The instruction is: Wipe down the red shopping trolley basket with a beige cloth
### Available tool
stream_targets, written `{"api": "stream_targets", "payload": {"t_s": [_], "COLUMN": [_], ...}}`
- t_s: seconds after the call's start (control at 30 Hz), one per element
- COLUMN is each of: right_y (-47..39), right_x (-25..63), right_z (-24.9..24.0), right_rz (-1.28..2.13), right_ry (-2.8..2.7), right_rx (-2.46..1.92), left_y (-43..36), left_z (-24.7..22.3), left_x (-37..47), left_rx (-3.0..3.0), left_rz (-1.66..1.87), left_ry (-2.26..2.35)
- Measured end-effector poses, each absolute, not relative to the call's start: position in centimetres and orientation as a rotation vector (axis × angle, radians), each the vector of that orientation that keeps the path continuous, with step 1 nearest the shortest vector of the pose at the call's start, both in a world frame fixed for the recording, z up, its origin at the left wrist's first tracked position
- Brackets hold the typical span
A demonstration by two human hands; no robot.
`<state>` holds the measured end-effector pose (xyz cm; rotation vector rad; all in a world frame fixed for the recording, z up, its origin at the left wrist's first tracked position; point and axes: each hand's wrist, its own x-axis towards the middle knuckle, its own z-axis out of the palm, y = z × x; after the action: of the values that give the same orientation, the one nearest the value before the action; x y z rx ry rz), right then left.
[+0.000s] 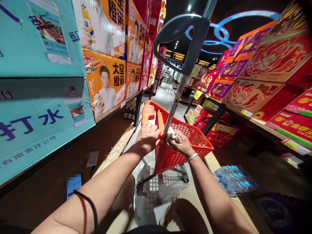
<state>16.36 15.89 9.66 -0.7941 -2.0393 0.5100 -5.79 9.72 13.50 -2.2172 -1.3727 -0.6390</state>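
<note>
On the left, turquoise water cartons (36,130) and orange drink cartons (104,86) are stacked; below them, a lit phone (73,185) lies near a flat, pale device (93,159). On the right, red-and-gold boxes (254,97) sit on a shelf (263,124) above wrapped, blue-capped clear bottles (235,181). Blue ring lights (248,14) glow overhead.

Red cart (168,159): one. At it were two hands (148,134), one cloth (173,135); left of it, two teal boxes (44,113), four orange boxes (104,87).
</note>
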Motion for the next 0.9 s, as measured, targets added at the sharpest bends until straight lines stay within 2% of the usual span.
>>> {"api": "stream_targets", "payload": {"t_s": [0.13,0.33,0.53,0.67,0.8,0.9], "right_y": [15.4,16.5,14.2,14.0,14.8,15.6], "right_x": [19.1,24.5,19.3,16.8,18.7,21.9], "right_z": [8.9,6.4,8.9,9.6,7.8,6.0], "right_rz": [0.535,0.34,0.415,0.236,0.206,0.145], "right_ry": [-2.058,-1.996,-2.01,-2.059,-2.061,-2.015], "right_rx": [-0.735,-1.058,-0.823,-0.684,-0.725,-0.976], "left_y": [9.1,9.3,10.0,10.2,10.0,9.9], "left_z": [12.3,11.0,10.5,10.1,9.9,10.0], "left_x": [-5.8,-5.5,-4.9,-5.1,-5.5,-5.7], "left_rx": [-2.17,-2.143,-2.141,-2.138,-2.173,-2.196], "left_rz": [-0.801,-0.914,-0.899,-0.889,-0.881,-0.874], "left_ry": [-1.356,-1.359,-1.405,-1.45,-1.453,-1.439]}}
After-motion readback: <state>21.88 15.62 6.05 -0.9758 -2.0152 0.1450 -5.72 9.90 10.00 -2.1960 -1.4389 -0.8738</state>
